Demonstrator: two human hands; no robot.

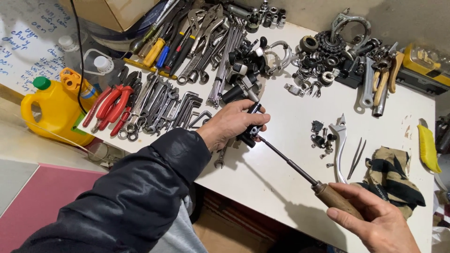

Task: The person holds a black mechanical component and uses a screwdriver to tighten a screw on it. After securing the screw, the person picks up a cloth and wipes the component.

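Screwdriver (307, 175) (wooden handle gripped by the right hand (375, 218)) is aimed up-left into a black part (251, 129) clasped by the left hand (229, 124).

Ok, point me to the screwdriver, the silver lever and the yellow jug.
screwdriver (340, 199): head view, on its wooden handle just ahead of the right hand.
silver lever (340, 147): head view, on the middle of its blade, on the white table.
yellow jug (56, 110): head view, on its yellow side wall, left of the table.
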